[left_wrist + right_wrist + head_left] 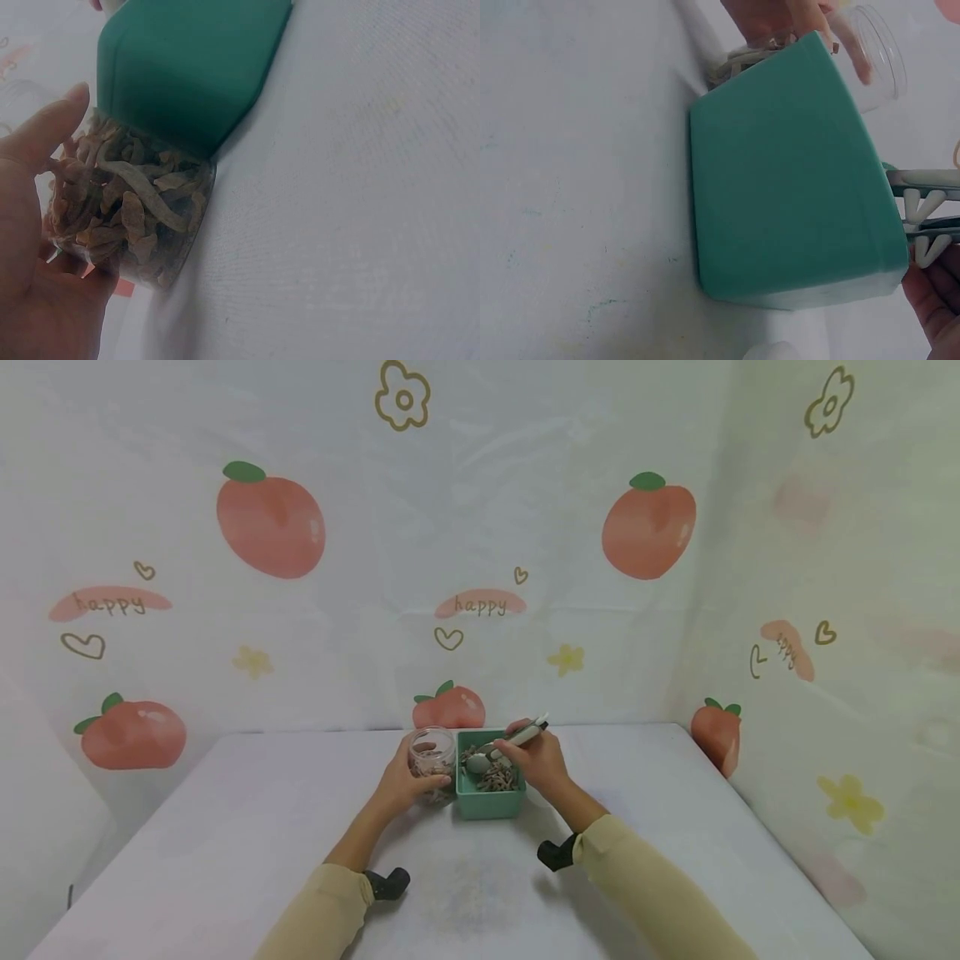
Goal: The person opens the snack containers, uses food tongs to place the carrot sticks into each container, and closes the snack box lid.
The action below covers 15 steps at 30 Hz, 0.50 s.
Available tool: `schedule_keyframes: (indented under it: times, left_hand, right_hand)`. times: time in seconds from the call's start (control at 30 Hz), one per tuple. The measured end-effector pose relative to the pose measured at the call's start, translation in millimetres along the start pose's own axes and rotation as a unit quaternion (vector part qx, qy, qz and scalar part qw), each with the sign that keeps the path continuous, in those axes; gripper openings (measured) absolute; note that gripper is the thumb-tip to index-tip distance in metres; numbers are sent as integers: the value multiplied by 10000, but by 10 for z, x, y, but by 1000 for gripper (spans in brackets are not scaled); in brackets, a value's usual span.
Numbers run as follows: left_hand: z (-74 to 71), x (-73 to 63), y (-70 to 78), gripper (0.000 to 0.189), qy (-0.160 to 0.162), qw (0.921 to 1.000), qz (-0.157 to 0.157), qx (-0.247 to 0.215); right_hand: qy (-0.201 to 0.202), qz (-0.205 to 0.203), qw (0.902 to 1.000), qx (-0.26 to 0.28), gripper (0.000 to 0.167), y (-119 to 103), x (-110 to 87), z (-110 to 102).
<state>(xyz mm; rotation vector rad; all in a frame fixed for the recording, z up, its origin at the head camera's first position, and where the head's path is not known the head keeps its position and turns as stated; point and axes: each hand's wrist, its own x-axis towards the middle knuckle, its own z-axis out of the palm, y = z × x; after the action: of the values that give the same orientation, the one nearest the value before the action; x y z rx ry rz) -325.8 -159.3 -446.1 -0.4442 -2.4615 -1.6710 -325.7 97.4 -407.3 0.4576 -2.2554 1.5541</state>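
Observation:
A clear jar (432, 742) stands on the table, partly filled with dried, twisted brown strips (139, 199). My left hand (399, 787) grips it, thumb on the near side and fingers around the far side. Touching the jar's right side is a green rectangular bin (489, 807) holding more of these strips (498, 777). My right hand (542, 763) holds a pair of pale grey tongs (525, 735) over the bin. The rounded heads (477, 763) of the tongs are down among the strips; whether they pinch any cannot be told. In the right wrist view the bin wall hides these heads.
A white-covered table (465, 893) spreads around the jar and bin. Behind it hangs a white backdrop (360, 652) printed with fruit, and another printed sheet (885, 710) rises along the right edge. A pale rounded thing (772, 351) shows at the bottom of the right wrist view.

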Motion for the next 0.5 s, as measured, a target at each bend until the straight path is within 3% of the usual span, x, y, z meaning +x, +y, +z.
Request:
schedule_keyframes:
  times: [0.5]
  left_hand:
    - [-8,-1,-23,96,-24,9999,2,101]
  right_hand:
    - [360,268,9990,57,18,-106,14,-143]
